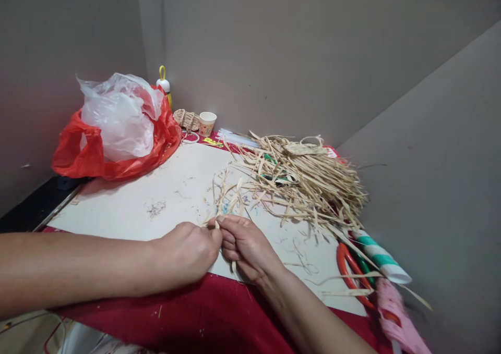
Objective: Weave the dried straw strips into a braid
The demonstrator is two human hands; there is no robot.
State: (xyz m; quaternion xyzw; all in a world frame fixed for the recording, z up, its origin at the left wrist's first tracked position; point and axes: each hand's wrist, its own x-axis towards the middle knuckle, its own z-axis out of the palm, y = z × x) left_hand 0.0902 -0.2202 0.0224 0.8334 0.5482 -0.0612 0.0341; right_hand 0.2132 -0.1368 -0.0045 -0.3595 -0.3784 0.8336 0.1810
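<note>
My left hand (191, 251) and my right hand (247, 243) meet over the near edge of the white board (129, 208). Both are closed, fingertips pinching a narrow braid of dry straw (221, 200) between them. Its far end lies on the board, pointing away from me, with loose strands spread around it. A short straw end hangs below the fingers of my right hand. The exact grip of my left fingers is partly hidden behind that hand's back. A big heap of dry straw (313, 174) lies beyond, to the right.
At the back left, a red plastic bag (80, 148) holds clear plastic. Behind stand a paper cup (207, 124), a woven straw sole (186, 119) and a yellow-topped bottle (163, 85). Orange-handled scissors (346, 265), a green-striped roll (381, 256) and a pink glue gun (397, 312) lie right.
</note>
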